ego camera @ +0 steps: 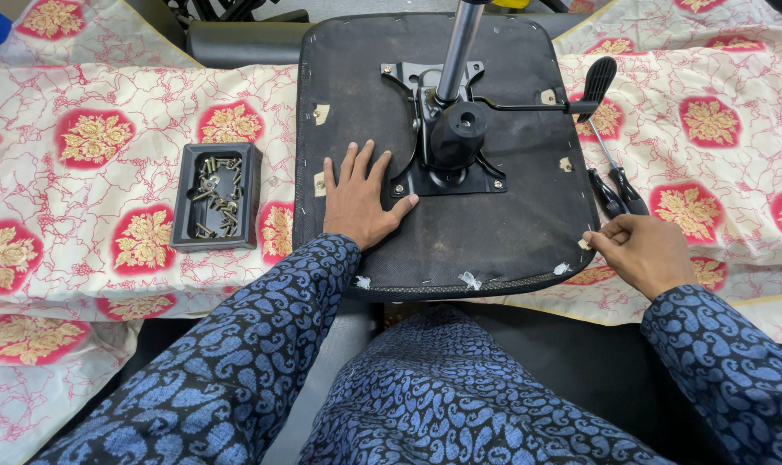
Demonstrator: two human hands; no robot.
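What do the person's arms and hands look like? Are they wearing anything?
Both arms wear long sleeves of dark navy cloth covered in a lighter blue swirly paisley pattern, reaching to the wrists. The left hand and right hand are bare: no gloves, rings or watch show. The clothing over the lap has the same pattern.

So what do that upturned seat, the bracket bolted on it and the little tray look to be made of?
Seat underside: probably board under matte black fabric, judging by staples along the rim. Bracket: black-painted metal, likely steel, bolted at the corners. Tray: seemingly dark moulded plastic, holding metal screws.
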